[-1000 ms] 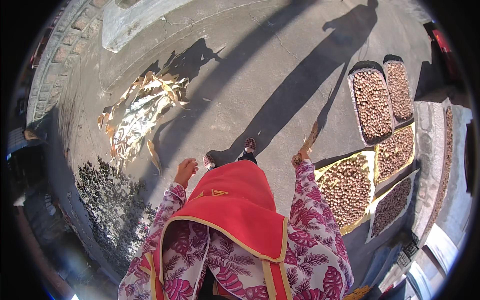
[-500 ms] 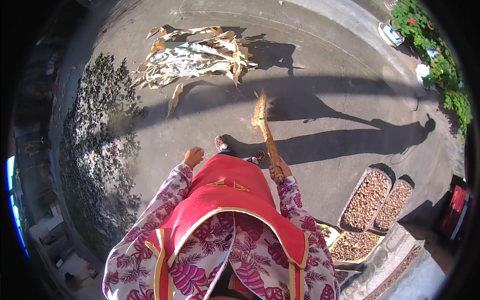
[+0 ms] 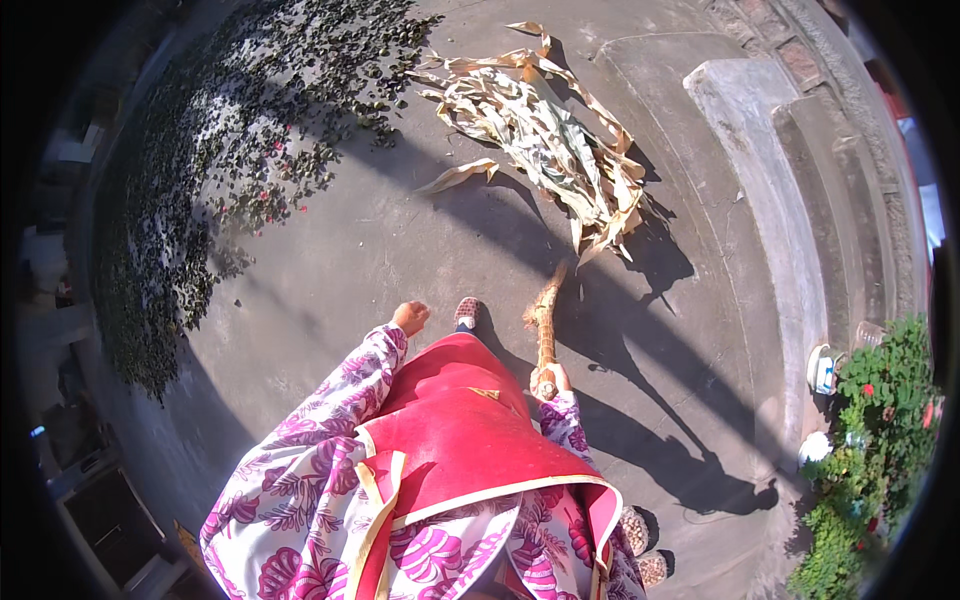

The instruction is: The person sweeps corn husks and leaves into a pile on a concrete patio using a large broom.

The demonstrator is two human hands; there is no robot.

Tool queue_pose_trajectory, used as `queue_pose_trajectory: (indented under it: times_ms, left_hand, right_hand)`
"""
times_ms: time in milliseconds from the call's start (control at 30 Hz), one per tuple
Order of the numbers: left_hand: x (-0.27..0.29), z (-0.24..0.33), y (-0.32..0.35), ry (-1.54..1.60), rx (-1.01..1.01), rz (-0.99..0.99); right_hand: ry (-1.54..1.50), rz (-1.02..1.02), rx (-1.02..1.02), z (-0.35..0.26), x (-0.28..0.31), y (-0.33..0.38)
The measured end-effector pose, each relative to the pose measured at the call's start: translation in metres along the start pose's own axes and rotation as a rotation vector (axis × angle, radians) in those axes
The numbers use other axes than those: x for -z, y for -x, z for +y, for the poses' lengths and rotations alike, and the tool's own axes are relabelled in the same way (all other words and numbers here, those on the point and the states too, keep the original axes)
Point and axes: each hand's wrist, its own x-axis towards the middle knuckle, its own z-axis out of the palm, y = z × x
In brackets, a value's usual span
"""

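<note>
My right hand (image 3: 560, 378) grips the thick bound handle of a straw hand broom (image 3: 546, 324). The broom points away from me, its bristle end over the concrete ground, short of a pile of dry corn husks and leaves (image 3: 545, 140). Whether its tip touches the ground I cannot tell. My left hand (image 3: 411, 317) hangs at the left of my red apron (image 3: 470, 430), fingers loosely curled, with nothing visible in them. One loose dry corn leaf (image 3: 458, 177) lies apart from the pile, to its near left.
Many small dark leaves or pods (image 3: 240, 130) are spread over the ground at the left. Concrete steps (image 3: 760, 150) rise at the right. A green plant with red flowers (image 3: 870, 400) stands at the lower right. Two trays of small brown pieces (image 3: 636, 530) show beside my right sleeve.
My view has turned left, so the husk pile and steps now sit further right and the trays are mostly hidden. The broom stays in my right hand, now more upright in view.
</note>
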Motion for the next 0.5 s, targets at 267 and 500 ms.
queue_pose_trajectory:
  times_ms: [267,500]
  left_hand:
    - [0.05,0.001,-0.019,0.169,0.141,0.203]
    - [0.005,0.006,0.017,0.628,0.236,0.273]
  right_hand:
    - [0.622,-0.128,0.137,0.003,-0.097,0.008]
    - [1.097,-0.13,-0.205,-0.035,-0.148,-0.027]
